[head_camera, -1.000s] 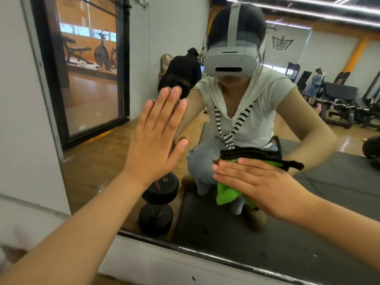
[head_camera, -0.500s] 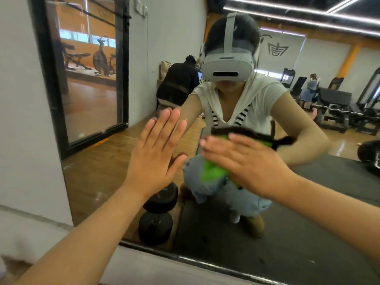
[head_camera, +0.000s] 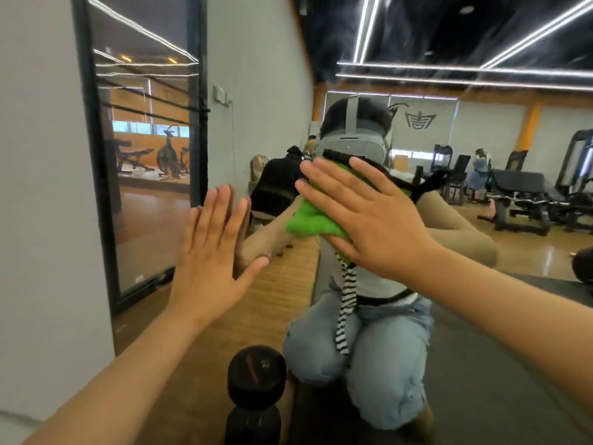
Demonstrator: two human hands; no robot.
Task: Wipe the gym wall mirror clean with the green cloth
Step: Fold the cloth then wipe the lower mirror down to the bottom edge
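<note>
The wall mirror (head_camera: 481,284) fills most of the view and reflects a kneeling person in a headset. My right hand (head_camera: 369,213) lies flat with straight fingers and presses the green cloth (head_camera: 308,220) against the glass at about head height of the reflection. The cloth bunches out to the left and below my palm; a black strap trails from it to the right. To the left, my left hand (head_camera: 211,252) rests flat on the mirror, fingers straight and pointing up, holding nothing.
A grey wall (head_camera: 41,187) borders the mirror on the left, with a black-framed mirror panel (head_camera: 147,175) set in it. A black dumbbell (head_camera: 255,393) stands low in the middle. Gym machines and people show in the reflection.
My right hand has slid the green cloth upward and a little left on the glass. The view has tilted up. My left hand stays flat on the mirror.
</note>
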